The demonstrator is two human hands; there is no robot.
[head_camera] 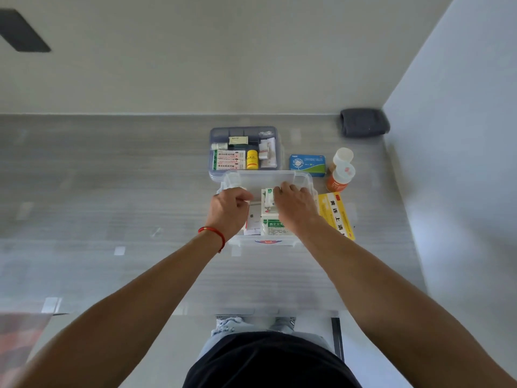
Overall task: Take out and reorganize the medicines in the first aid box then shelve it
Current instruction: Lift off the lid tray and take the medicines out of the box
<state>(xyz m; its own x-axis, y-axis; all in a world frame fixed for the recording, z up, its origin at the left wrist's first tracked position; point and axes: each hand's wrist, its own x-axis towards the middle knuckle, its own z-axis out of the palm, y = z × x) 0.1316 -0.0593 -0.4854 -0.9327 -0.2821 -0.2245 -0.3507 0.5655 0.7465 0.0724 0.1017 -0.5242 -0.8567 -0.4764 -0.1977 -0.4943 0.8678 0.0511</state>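
landmark: first aid box [306, 182], clear plastic, open on the grey counter [112, 191], directly ahead of the person.
left hand [228, 210]: over the box's left half, fingers curled closed; what it holds, if anything, i cannot tell.
right hand [293, 204]: over the box's right half, fingertips narrow, pinched on a small white packet [268, 198] standing among the cartons.
inner tray [215, 152]: bluish, lifted out, touching the box's far edge; carries red-and-white cartons [228, 159], a yellow bottle [252, 159], small white sachets.
outside the box: blue carton [307, 164] just beyond its right far corner; two white-capped orange bottles [340, 175] right of that; yellow carton [337, 215] against the box's right wall.
step in hand (judgement): emptying or re-seating the lower compartment.
how to do well: lift one pack at a time, steady neighbours with the other hand, stand cartons label-up, tall bottles last.
legible writing: blue carton reads roughly "loratadine tablets"; yellow carton shows large chinese characters "黄连上清"; green-label print inside the box is too small to read.
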